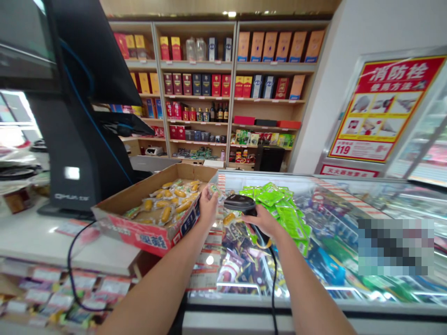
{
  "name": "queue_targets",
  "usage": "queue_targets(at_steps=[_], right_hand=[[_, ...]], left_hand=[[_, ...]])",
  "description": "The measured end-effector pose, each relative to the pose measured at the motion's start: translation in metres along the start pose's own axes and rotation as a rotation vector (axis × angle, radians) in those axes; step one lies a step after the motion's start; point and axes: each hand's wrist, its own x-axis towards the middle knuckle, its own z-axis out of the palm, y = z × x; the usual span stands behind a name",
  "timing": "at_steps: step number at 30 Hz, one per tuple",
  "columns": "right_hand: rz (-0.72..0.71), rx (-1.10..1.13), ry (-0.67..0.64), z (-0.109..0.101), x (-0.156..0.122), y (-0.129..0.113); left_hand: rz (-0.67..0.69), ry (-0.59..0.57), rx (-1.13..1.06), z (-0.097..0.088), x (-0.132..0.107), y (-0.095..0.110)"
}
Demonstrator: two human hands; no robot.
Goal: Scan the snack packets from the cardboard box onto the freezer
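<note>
My left hand (208,208) pinches a small clear snack packet (214,190) up near the scanner. In my right hand (261,221) is a black corded barcode scanner (240,203), its head pointing left toward that packet. Just left of my left hand, an open cardboard box with red printed sides (150,237) tilts on the counter edge, holding several packets of yellow snacks (166,204). A heap of green packets (281,207) lies behind my right hand on the glass.
A black checkout terminal (80,139) stands on the white counter (59,242) at left. The scanner's cable (273,279) hangs down past the glass display case (335,209). Behind are shelves of boxed liquor (209,88); a red-and-yellow sign (384,109) hangs at right.
</note>
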Motion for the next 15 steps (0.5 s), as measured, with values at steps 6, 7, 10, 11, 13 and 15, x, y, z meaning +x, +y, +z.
queue_targets(at_steps=[6,7,10,11,13,15], right_hand=[[0.002,0.009,-0.008,0.0002,-0.0006,-0.0024],[0.004,0.015,-0.003,0.0004,-0.0012,-0.0041],[0.014,0.044,0.01,0.0006,-0.002,-0.0077],[0.017,0.054,0.016,0.0006,-0.0016,-0.0078],[0.028,0.094,0.045,0.0006,0.0004,-0.0063],[0.052,0.159,0.124,0.0003,0.0034,-0.0039]], left_hand=[[0.036,0.033,-0.031,0.0041,-0.0003,0.0007],[0.027,0.033,-0.022,0.0038,-0.0006,0.0009],[0.02,0.021,0.038,0.0014,-0.0011,0.001],[0.026,0.016,0.058,0.0004,-0.0009,0.0008],[0.044,0.013,0.082,-0.0013,-0.0004,-0.0004],[0.068,0.005,0.1,-0.0026,-0.0002,-0.0025]])
